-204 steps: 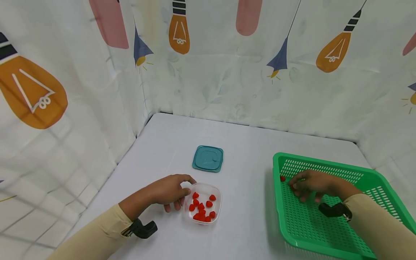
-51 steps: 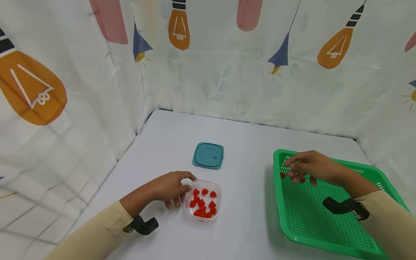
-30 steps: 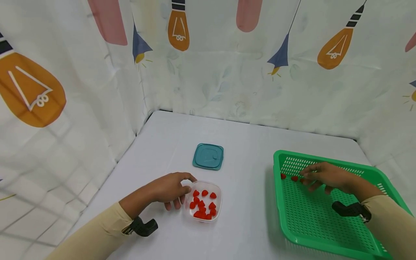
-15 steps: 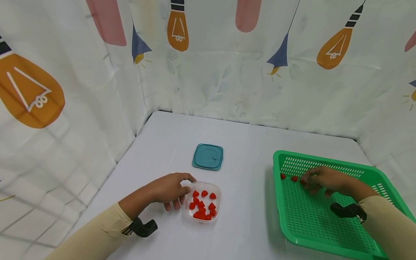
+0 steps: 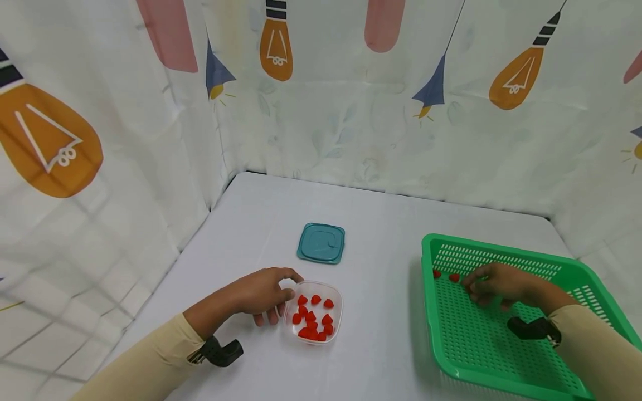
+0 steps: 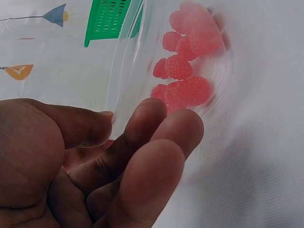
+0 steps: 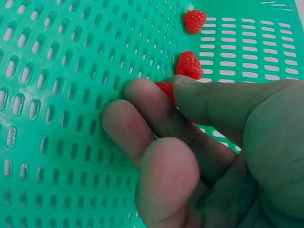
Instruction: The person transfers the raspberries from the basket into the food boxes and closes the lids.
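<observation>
My left hand [image 5: 266,293] grips the near-left corner of a clear plastic container [image 5: 337,317], thumb and index finger at its rim. Several red raspberries [image 5: 311,324] lie inside; through the wall they show in the left wrist view as a pink-red cluster [image 6: 192,42]. Inside the green basket [image 5: 453,370] is my right hand [image 5: 499,284]. Between its thumb and index finger it pinches a raspberry [image 7: 166,90], mostly covered by them. Two more raspberries lie by the basket's far wall, one close to my fingertips [image 7: 189,65] and one in the corner [image 7: 195,22].
A teal square lid [image 5: 321,243] lies flat on the white table [image 5: 381,278], beyond the container. The basket stands at the right, its raised walls around my right hand. A patterned curtain [image 5: 346,128] hangs behind and to the left.
My right hand has come down from above the basket floor and taken hold of a raspberry. Since the oldest frame, the raspberries in the container lie differently. My left hand stays in place.
</observation>
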{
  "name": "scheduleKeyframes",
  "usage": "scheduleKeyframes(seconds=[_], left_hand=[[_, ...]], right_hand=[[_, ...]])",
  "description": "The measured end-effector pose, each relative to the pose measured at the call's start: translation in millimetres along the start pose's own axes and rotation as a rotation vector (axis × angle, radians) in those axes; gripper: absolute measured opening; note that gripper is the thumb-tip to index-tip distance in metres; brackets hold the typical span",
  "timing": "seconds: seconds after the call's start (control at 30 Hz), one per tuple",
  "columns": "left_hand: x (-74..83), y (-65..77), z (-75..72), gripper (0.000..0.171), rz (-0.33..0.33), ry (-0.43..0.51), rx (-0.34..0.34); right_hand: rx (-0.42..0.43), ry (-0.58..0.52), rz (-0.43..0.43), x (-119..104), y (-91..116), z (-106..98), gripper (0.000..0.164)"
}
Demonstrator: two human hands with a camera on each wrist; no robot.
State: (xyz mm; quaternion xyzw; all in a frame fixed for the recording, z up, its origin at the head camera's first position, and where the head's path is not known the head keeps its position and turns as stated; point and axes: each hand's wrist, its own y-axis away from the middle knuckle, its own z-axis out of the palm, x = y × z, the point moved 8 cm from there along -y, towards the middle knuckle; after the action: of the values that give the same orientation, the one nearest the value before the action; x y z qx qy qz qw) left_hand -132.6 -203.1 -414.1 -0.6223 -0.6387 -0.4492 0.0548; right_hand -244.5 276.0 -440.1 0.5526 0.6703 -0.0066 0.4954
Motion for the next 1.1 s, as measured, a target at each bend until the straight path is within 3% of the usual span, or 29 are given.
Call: scheduleKeyframes(seconds=[0.53,1.1], left_hand=[[-2.2,0.3,2.5,0.037,0.012,0.001,0.009],[-0.6,-1.3,1.0,0.038,0.011,-0.004,0.004]], right_hand=[[0.032,0.031,0.057,-0.4,-1.0,3.0,0.031],[0.038,0.034,0.035,1.0,-1.7,1.1,0.031]])
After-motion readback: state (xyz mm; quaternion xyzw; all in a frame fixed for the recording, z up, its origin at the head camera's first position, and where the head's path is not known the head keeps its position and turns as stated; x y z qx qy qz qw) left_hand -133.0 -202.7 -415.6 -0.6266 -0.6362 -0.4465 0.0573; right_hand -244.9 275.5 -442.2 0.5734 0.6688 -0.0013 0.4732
